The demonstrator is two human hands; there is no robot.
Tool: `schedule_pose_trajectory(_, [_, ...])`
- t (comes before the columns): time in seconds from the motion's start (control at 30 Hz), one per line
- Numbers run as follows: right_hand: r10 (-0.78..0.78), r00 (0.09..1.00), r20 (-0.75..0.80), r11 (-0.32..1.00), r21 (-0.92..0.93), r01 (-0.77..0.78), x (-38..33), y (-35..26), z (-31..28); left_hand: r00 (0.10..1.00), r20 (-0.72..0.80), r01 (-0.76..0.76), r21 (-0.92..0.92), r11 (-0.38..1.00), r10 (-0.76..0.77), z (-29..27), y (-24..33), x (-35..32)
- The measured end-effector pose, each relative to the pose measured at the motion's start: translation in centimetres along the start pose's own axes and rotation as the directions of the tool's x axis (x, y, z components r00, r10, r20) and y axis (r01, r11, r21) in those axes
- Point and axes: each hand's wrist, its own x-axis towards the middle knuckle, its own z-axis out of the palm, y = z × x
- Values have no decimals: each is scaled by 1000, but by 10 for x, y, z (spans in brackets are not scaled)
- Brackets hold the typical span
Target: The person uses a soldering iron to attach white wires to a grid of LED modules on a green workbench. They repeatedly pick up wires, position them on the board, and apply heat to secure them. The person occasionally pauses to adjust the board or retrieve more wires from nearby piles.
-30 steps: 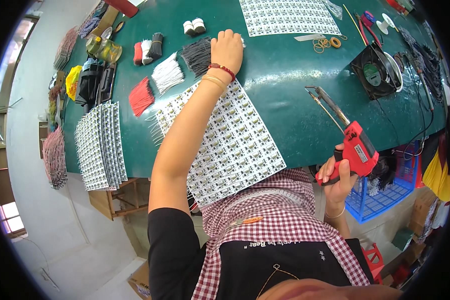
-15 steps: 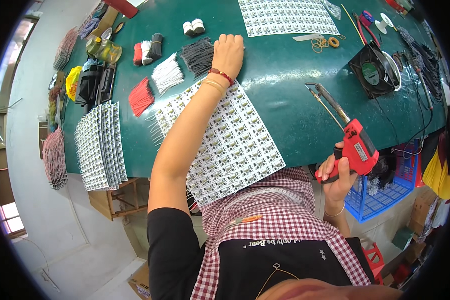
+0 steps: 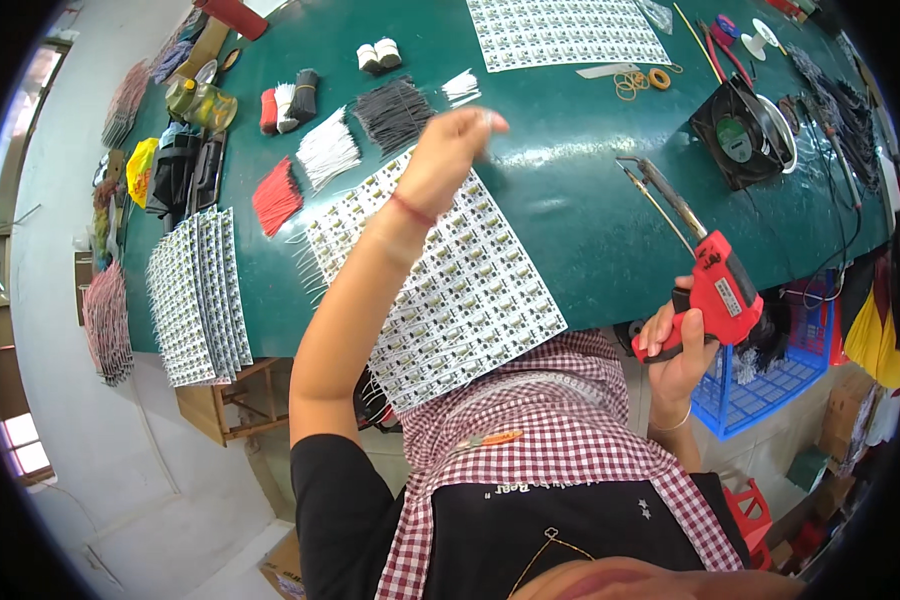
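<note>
My right hand (image 3: 678, 352) grips a red soldering gun (image 3: 722, 292) by its handle; its metal tip and thin feed tube point up and away over the green table. My left hand (image 3: 458, 142), a little blurred, hangs over the far edge of a large sheet of small circuit boards (image 3: 460, 290). Its fingers are curled together, and whatever they may hold is too small to make out. Just beyond it lies a small bunch of white wires (image 3: 461, 88). Beside it are black wires (image 3: 395, 115), longer white wires (image 3: 328, 150) and red wires (image 3: 277, 197). Thin wires stick out along the sheet's left edge.
Stacked board sheets (image 3: 200, 300) stand at the left table edge. Another board sheet (image 3: 570, 35) lies at the back. A black fan (image 3: 740, 135) sits at right, near cables. A bottle (image 3: 202, 103) stands back left; a blue crate (image 3: 760, 390) is below the table at right.
My left hand has drawn back toward me from the small bunch of white wires, uncovering it. The right hand keeps hold of the soldering gun, nearly in place.
</note>
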Motion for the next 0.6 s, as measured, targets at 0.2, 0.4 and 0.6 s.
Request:
schedule_pose_trajectory(0.2, [179, 980, 91, 984, 8, -180, 6, -3, 31, 871, 419, 420, -358, 834, -259, 43, 14, -101])
schedule_pose_trajectory(0.4, [306, 918, 251, 939, -238, -248, 9, 0, 63, 932, 290, 272, -155, 950, -220, 67, 11, -147])
schedule_pose_trajectory(0.6, [276, 894, 352, 897, -429, -108, -2, 8, 59, 990, 94, 92, 143, 985, -106, 75, 14, -171])
